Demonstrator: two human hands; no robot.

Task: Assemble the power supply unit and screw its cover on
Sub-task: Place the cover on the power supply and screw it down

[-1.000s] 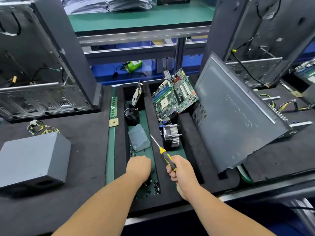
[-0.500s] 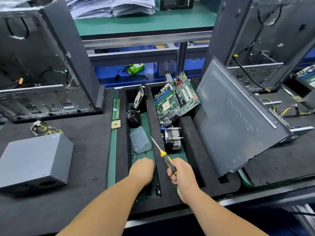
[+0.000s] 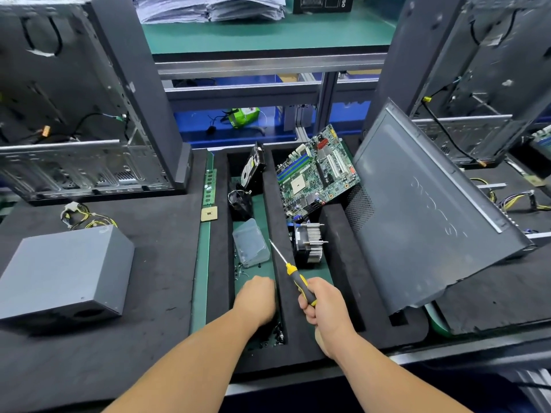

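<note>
1. Our right hand point(image 3: 323, 304) curls its fingers around the yellow-and-black screwdriver point(image 3: 293, 277), thin steel shaft tilted up and left.
2. Our left hand point(image 3: 256, 299) reaches knuckles-up into the foam tray point(image 3: 343, 263) slot among small dark screws point(image 3: 272, 335); we cannot tell its fingers' state.
3. The boxy grey power supply point(image 3: 64, 275) sits well left on the counter point(image 3: 155, 293).

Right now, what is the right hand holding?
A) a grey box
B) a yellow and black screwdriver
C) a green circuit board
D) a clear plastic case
B: the right hand grips the yellow and black screwdriver, its metal tip pointing up and away over the black foam.
</note>
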